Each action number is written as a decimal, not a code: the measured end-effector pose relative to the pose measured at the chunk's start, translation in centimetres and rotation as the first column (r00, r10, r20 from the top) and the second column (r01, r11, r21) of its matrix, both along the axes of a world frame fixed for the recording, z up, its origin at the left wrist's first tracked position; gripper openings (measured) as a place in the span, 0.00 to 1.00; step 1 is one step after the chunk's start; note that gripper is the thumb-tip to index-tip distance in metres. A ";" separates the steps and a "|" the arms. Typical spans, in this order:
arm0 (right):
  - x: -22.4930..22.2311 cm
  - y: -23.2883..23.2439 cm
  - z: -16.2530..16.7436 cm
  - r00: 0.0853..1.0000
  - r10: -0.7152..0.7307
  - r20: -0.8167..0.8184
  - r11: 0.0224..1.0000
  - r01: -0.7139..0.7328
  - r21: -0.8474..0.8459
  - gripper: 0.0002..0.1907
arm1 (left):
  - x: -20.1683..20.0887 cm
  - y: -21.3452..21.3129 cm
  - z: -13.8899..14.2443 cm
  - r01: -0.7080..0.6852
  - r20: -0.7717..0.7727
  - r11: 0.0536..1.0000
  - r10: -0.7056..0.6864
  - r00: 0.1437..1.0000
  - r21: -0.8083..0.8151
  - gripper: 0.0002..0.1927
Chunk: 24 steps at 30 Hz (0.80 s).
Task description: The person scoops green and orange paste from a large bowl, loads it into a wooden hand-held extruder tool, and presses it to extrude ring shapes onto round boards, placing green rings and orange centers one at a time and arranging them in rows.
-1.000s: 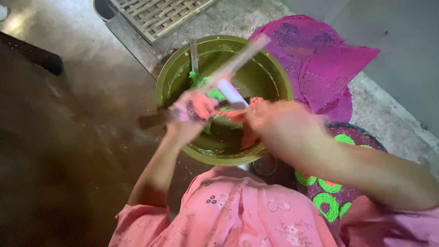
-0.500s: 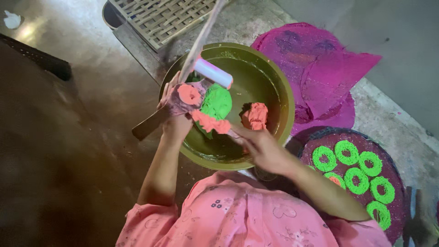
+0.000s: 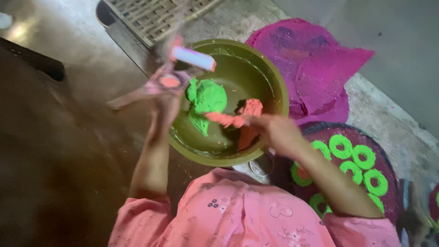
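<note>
left hand point(image 3: 167, 98) raised over the bowl's point(image 3: 270, 77) left rim, gripping a press tool point(image 3: 157, 87); we read the fingers as curled around its body, though motion blur hides how tightly. a white cylinder handle point(image 3: 193, 58) with a pink tip sticks out of the tool toward the upper right, across the bowl's far-left rim. the tool's long axis runs lower-left to upper-right, its paler blurred end pointing away over the dark floor point(image 3: 55, 151). we judge it is held above the bowl so that any falling dough lands inside.

right hand point(image 3: 274, 132) at the bowl's near-right rim, fingers pinched on a strip of orange-pink dough point(image 3: 228, 120) that stretches leftward toward the green dough lump point(image 3: 208, 97). the strip's long axis lies roughly level, left to right. more orange dough point(image 3: 250, 110) sits just behind it, against the inner wall.

green lump rests near the bowl's centre, touching the strip's far end.

to the right, a dark round tray point(image 3: 388, 169) carries bright green rings point(image 3: 340, 146) in rows, well apart from the bowl's contents. magenta mats point(image 3: 315, 59) lie beyond the bowl's right rim; a woven rack point(image 3: 146, 16) beyond its far-left rim. pink floral sleeves point(image 3: 228, 215) fill the near edge.
</note>
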State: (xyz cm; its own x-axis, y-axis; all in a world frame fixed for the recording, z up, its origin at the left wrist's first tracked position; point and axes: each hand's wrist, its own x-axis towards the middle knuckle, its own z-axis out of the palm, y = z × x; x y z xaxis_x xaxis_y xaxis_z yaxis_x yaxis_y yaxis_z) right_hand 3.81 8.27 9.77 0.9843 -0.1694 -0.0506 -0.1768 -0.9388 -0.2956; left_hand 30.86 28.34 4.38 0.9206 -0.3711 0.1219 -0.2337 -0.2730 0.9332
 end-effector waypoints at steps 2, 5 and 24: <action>0.3 -2.9 -0.5 0.979 -0.063 -0.192 0.963 0.009 -0.271 0.27 | 0.1 1.2 -1.1 -0.025 -0.171 0.995 0.008 0.985 -0.096 0.20; 1.9 -5.0 -0.8 0.953 -0.044 -0.300 0.840 -0.127 -0.528 0.14 | -1.5 1.7 -2.3 0.057 -0.191 0.926 -0.137 0.972 -0.374 0.13; -11.9 3.6 10.8 0.719 0.269 0.640 0.847 -0.493 0.197 0.21 | -17.8 0.1 11.0 0.921 -0.089 0.347 -0.926 0.367 0.178 0.15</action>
